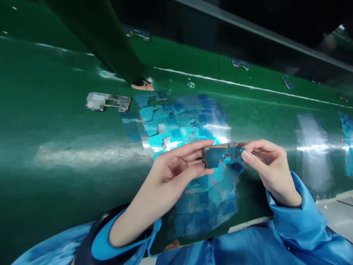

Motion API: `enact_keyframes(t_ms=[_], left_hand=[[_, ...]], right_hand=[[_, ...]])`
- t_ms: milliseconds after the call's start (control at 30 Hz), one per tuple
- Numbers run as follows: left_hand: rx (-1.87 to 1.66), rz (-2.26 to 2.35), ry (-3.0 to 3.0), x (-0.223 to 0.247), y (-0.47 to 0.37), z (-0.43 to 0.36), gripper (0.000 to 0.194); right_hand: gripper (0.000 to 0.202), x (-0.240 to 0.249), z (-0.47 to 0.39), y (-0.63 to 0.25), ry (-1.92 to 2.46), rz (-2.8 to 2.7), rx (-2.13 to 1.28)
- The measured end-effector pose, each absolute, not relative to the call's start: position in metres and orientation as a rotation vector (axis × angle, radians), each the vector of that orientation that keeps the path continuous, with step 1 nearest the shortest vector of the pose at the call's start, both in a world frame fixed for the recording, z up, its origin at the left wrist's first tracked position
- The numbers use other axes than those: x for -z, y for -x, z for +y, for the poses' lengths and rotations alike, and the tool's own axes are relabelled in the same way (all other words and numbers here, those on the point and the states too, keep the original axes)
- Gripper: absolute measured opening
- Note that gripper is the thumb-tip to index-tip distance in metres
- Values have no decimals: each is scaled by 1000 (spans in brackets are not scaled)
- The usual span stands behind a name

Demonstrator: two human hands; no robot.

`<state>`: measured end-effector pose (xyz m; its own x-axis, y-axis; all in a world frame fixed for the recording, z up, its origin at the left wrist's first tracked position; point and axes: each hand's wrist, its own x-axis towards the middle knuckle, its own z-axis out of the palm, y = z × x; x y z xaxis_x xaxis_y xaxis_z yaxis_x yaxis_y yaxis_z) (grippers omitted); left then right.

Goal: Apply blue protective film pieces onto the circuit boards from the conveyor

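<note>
A small circuit board [216,156] with a dark blue film on its face is held up between both hands. My left hand [182,160] is closed round its left end, fingers along the far edge and thumb near the close edge. At the other end, my right hand [263,156] pinches the board's right corner between thumb and fingers. Below the board lies a spread of blue film pieces [165,123], many overlapping, on the green mat. Another circuit board [96,101], with a silvery block on its left part, lies flat to the left.
A dark green post [110,40] rises from the mat behind the films. Beyond a pale line, more boards [240,64] lie spaced along a green strip [193,55] under a dark overhead bar. A clear plastic sheet [314,147] and further blue pieces [346,136] are at right.
</note>
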<state>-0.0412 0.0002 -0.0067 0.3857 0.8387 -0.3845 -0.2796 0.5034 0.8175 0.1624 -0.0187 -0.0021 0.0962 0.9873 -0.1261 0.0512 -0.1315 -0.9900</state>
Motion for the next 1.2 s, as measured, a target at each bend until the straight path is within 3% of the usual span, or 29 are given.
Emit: enact_keyframes(t_ms=[700,1200], left_hand=[[-786,1121,-947,-6,38,-11,41],[-742,1125,-1062,-3,42,-10,43]], right_hand=[[23,-10,-22,-157,1509,-1276,-996],[17,-11,-23,-155,1555,-1333,-931]])
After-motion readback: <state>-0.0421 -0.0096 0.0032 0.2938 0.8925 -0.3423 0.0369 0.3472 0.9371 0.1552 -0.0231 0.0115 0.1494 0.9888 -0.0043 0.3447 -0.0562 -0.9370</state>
